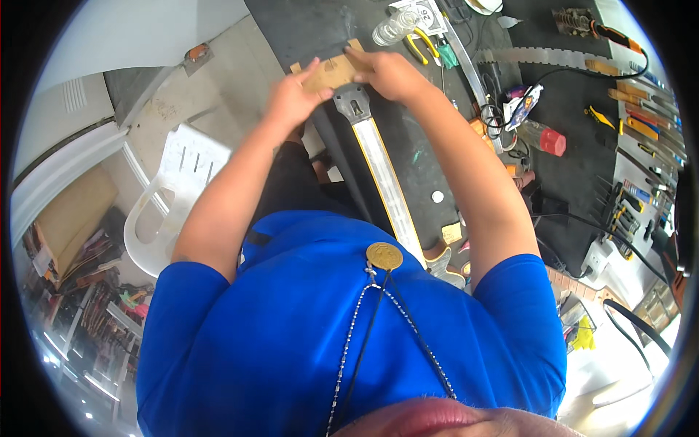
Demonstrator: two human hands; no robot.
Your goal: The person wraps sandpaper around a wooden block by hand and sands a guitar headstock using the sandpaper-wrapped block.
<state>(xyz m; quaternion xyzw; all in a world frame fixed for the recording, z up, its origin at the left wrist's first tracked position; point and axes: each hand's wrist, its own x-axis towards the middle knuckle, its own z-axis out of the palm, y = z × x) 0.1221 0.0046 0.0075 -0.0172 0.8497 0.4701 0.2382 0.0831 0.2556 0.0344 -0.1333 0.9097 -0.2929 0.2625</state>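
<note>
My left hand and my right hand hold a stiff tan sheet between them, one hand near each end. It looks like sandpaper or card; I cannot tell which. Just below the sheet lies the grey end of what looks like a guitar neck, with a dark slot in that end. Its long face is silvery white with yellowish edges, and it runs along the bench edge toward my body. My fingers are closed on the sheet, and some fingertips are hidden behind it.
On the dark bench lie yellow-handled pliers, a clear ridged plastic bottle, a metal ruler and a red-capped jar. Several hand tools line the right side. At left stands a white plastic chair.
</note>
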